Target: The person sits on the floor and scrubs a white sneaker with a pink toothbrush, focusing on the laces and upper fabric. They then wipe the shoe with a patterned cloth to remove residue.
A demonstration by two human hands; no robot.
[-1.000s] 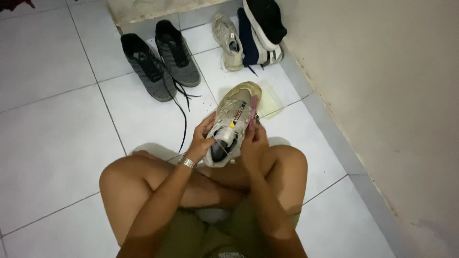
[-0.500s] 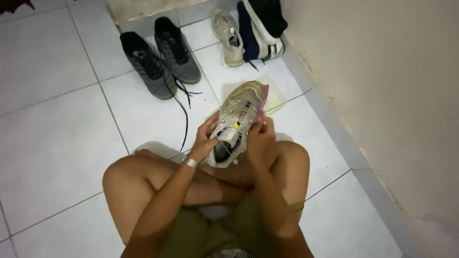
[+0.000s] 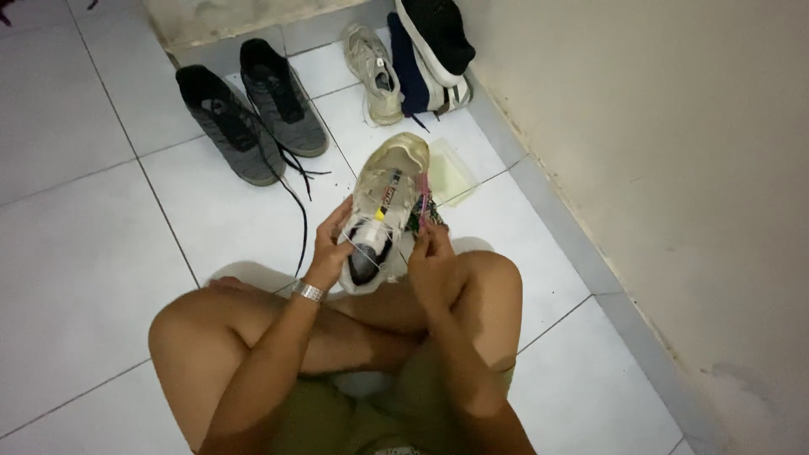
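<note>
A person sits cross-legged on a white tiled floor (image 3: 93, 253), holding a worn beige sneaker (image 3: 383, 206) above the knees, its toe pointing away toward the wall. The left hand (image 3: 327, 248), with a metal watch band at the wrist, wraps the shoe's left side, fingers curled closed around the upper near the opening. The right hand (image 3: 430, 257) sits at the shoe's right side, fingers pinched together on what looks like a thin lace end; whether they also grip the shoe itself is hard to tell. The shoe's opening (image 3: 364, 261) faces up and shows only a dark inside.

On the floor beyond lie a pair of dark grey sneakers (image 3: 253, 109) with loose black laces, a second beige sneaker (image 3: 375, 72), and a stack of dark shoes (image 3: 430, 50) against the wall. A pale yellow sheet (image 3: 451, 173) lies flat just beside the held shoe.
</note>
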